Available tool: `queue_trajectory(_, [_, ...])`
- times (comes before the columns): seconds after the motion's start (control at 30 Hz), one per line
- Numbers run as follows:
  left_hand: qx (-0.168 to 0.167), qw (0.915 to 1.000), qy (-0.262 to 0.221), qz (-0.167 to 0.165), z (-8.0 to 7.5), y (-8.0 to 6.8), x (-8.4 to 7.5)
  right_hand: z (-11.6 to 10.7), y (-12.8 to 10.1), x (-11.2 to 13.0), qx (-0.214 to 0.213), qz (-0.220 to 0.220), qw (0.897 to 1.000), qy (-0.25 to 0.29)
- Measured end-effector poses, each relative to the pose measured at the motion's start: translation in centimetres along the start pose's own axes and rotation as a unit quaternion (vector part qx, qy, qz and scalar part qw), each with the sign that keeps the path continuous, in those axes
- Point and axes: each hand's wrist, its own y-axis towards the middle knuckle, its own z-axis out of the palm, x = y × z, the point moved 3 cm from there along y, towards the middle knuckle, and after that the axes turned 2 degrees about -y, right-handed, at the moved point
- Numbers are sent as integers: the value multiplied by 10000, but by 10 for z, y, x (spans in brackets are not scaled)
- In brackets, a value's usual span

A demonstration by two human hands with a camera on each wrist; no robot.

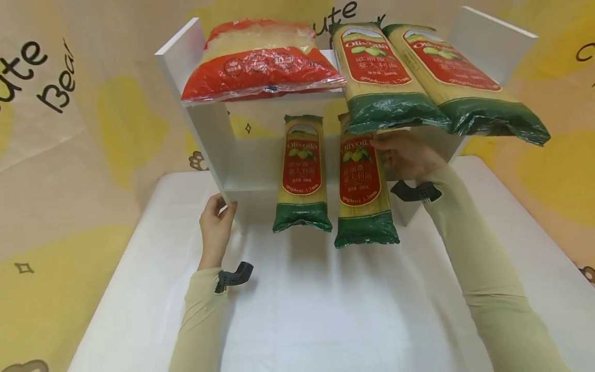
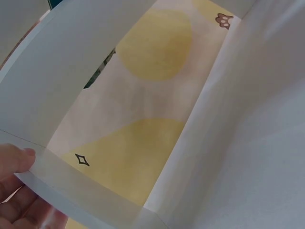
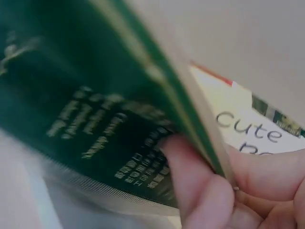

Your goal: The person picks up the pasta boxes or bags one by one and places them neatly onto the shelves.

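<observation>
My right hand pinches the right edge of a spaghetti pack on the lower shelf. In the right wrist view its thumb and fingers grip the edge of that pack's green printed side. Left of it lies a second spaghetti pack, its green end jutting past the shelf front. My left hand grips the left side panel of the white shelf low down. The left wrist view shows the thumb on one face of the panel and the fingers behind.
On the top shelf lie a red bag of pale yellow contents at left and two more spaghetti packs, one beside the other, overhanging the front. The shelf stands on a white-covered table before a patterned cloth backdrop.
</observation>
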Motion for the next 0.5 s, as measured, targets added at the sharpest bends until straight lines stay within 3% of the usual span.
queue_trajectory(0.13, [0,10000,-39,61,1,1,-2,-6,6,6,-611,-4,9953,-746])
queue_trajectory(0.23, [-78,10000,-50,22,1,2,-2,-3,5,9,-922,-498,9876,-1171])
queue_trajectory(0.3, [-116,9999,-32,-51,1,1,-1,1,1,10,-1198,-1367,9728,-1438])
queue_trajectory(0.4, [-91,9998,-73,-153,2,0,1,3,-12,3,-1349,-2307,9455,-1859])
queue_trajectory(0.43, [-54,9998,-87,-169,3,0,1,2,-17,0,-1339,-2462,9365,-2107])
queue_trajectory(0.5, [28,9998,-77,-195,2,0,1,0,-26,-8,-1250,-2456,9289,-2475])
